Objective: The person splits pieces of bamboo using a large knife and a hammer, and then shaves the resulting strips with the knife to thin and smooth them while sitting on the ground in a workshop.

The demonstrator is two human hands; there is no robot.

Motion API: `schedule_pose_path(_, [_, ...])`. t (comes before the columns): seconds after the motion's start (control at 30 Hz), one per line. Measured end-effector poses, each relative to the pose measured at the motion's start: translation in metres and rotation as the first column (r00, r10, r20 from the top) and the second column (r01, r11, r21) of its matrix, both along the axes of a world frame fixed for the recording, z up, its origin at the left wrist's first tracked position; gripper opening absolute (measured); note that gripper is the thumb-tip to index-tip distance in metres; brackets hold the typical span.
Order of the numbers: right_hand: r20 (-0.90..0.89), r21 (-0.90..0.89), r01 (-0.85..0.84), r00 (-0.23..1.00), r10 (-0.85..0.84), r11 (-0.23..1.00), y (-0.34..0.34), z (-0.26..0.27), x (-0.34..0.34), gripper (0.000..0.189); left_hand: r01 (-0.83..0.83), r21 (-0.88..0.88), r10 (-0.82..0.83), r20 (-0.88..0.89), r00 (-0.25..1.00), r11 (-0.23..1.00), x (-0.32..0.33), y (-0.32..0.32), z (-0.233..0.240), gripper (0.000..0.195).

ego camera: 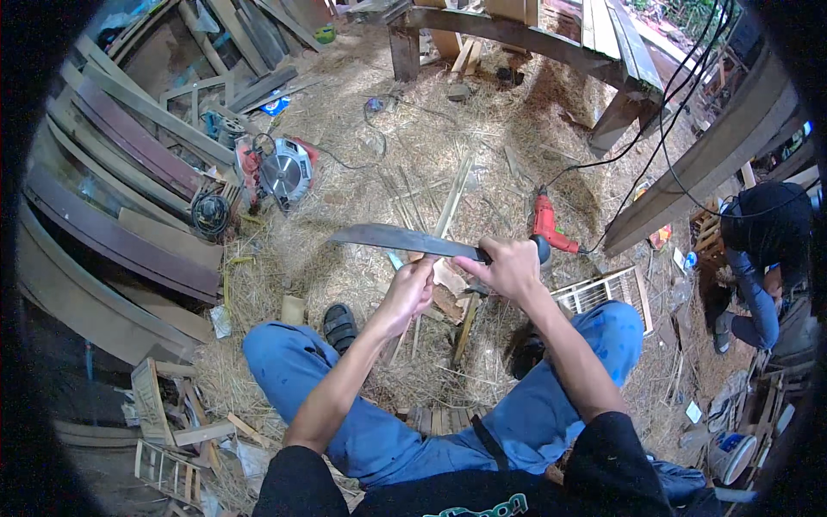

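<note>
My right hand is closed around the dark handle of a machete. Its long blade points left, across the front of my knees. Just under the blade, the fingers of my left hand pinch a thin pale strip of wood or bamboo. The strip runs away from me past the blade, which crosses over it; whether the edge touches it is hard to tell. Below my hands, bark and wood pieces lie on the ground between my feet.
A circular saw sits left, beside stacked boards. A red corded drill lies right, its cable running up near a wooden post. A heavy wooden bench stands ahead. Another person crouches at far right. Shavings cover the ground.
</note>
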State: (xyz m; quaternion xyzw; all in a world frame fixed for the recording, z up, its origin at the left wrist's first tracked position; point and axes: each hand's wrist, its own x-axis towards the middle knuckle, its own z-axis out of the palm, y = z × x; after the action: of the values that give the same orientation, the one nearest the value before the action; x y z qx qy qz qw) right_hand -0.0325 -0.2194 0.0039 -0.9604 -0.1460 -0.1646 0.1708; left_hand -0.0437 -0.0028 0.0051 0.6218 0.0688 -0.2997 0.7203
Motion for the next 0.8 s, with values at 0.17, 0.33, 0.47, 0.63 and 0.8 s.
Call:
schedule_pose_path(0.17, [0.094, -0.016, -0.007, 0.996, 0.008, 1.000, -0.012, -0.016, 0.013, 0.062, 0.027, -0.050, -0.030, -0.051, 0.998, 0.998, -0.001, -0.004, 0.007, 0.046])
schedule_pose_path(0.33, [0.136, -0.036, 0.015, 0.991, -0.010, 0.999, -0.019, -0.011, 0.015, 0.063, 0.061, -0.050, -0.064, -0.066, 0.996, 0.997, 0.000, -0.001, 0.002, 0.045])
schedule_pose_path(0.47, [0.132, -0.074, -0.013, 0.991, 0.023, 0.997, -0.031, -0.026, 0.018, 0.063, 0.091, -0.092, -0.102, -0.130, 0.986, 0.992, -0.006, 0.002, -0.008, 0.043])
schedule_pose_path(0.63, [0.095, -0.114, -0.023, 0.995, 0.034, 0.993, -0.041, -0.039, 0.015, 0.066, 0.120, -0.094, -0.133, -0.158, 0.978, 0.988, -0.013, 0.008, 0.001, 0.042])
schedule_pose_path(0.8, [-0.044, -0.105, 0.489, 0.868, -0.495, 0.866, -0.117, -0.009, 0.031, 0.057, 0.140, -0.085, -0.158, -0.269, 0.950, 0.987, -0.027, 0.060, 0.002, 0.042])
